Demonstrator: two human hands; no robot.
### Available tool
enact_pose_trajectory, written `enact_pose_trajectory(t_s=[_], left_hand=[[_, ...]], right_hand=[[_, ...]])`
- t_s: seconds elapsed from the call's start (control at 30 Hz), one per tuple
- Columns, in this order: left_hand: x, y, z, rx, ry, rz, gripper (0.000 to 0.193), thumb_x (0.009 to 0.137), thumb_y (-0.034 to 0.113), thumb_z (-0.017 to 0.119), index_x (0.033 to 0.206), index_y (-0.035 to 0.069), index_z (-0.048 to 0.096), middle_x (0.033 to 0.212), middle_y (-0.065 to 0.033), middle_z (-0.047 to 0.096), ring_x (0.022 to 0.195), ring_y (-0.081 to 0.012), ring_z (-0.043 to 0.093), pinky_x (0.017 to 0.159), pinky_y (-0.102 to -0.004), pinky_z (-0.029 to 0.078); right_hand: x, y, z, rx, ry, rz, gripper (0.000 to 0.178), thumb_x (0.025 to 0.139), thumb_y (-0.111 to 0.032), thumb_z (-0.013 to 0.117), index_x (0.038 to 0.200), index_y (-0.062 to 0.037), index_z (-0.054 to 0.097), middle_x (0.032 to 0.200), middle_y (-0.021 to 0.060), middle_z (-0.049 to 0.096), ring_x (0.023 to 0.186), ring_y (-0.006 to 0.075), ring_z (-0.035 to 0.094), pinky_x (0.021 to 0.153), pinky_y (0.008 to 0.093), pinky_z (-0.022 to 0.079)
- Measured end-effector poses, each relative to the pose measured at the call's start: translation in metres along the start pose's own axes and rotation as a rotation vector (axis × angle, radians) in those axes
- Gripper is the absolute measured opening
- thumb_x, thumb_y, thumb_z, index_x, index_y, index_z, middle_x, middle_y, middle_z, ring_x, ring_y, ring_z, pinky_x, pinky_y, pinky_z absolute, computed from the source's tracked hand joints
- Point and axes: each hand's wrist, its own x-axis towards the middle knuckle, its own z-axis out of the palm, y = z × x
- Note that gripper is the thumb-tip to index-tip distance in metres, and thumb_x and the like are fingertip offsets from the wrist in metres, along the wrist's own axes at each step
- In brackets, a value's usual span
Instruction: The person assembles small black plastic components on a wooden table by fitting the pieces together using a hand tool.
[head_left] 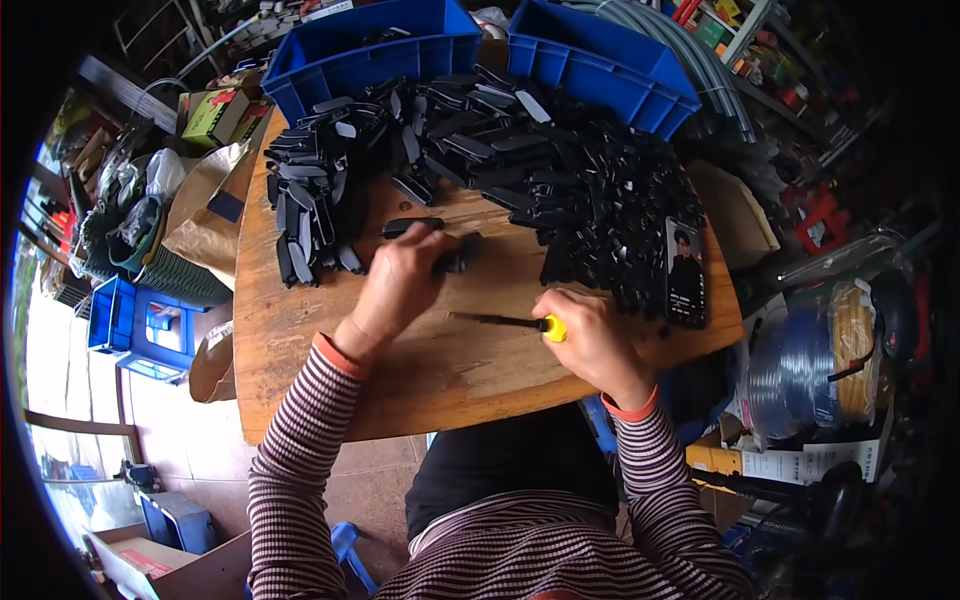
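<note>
My right hand (592, 338) is wrapped round the yellow handle of a screwdriver (495, 320); its dark shaft points left, low over the wooden table (470, 375). My left hand (400, 278) is closed near the table's middle, with a small black plastic part (458, 254) at its fingertips, smeared by motion. Just beyond those fingers lies a longer black plastic piece (410, 227). A wide heap of similar black pieces (480, 140) covers the far side of the table, with smaller black parts (615, 215) piled at the right.
A blue bin (375, 62) and a second blue bin (600, 70) stand at the far edge. A phone (685, 275) with a lit screen lies at the table's right. Brown paper bags (205, 215) flank the left edge; wrapped coils of tubing (800, 360) stand at the right.
</note>
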Motion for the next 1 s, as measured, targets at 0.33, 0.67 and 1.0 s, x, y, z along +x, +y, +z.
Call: enact_pose_trajectory(t_s=[0.33,0.67,1.0], left_hand=[[-0.015,0.038,0.01,-0.114,-0.165,0.08,0.036,0.068,0.002,0.072,0.104,0.001,0.066,0.106,-0.016,0.064,0.083,-0.0323,0.066,0.074,-0.0375,0.056],[-0.025,0.039,0.027,0.021,-0.293,0.471,0.041,0.071,0.002,0.067,0.111,0.002,0.065,0.122,-0.015,0.058,0.107,-0.0278,0.059,0.087,-0.0342,0.053],[-0.035,0.06,0.034,0.243,-0.222,0.52,0.039,0.079,0.012,0.058,0.116,0.002,0.059,0.113,-0.0125,0.056,0.101,-0.0257,0.057,0.088,-0.0342,0.051]], right_hand=[[0.001,0.007,-0.013,0.055,0.179,0.055,0.018,0.078,0.002,0.068,0.091,0.0001,0.056,0.081,0.013,0.063,0.075,0.029,0.064,0.067,0.034,0.049],[0.006,0.008,-0.008,0.062,0.182,0.06,0.018,0.078,0.003,0.066,0.093,0.0002,0.055,0.083,0.0131,0.063,0.076,0.0287,0.064,0.067,0.0333,0.049],[0.014,0.002,-0.006,0.073,0.156,0.032,0.023,0.074,0.005,0.064,0.095,-0.0008,0.057,0.09,0.0159,0.065,0.084,0.037,0.065,0.068,0.04,0.052]])
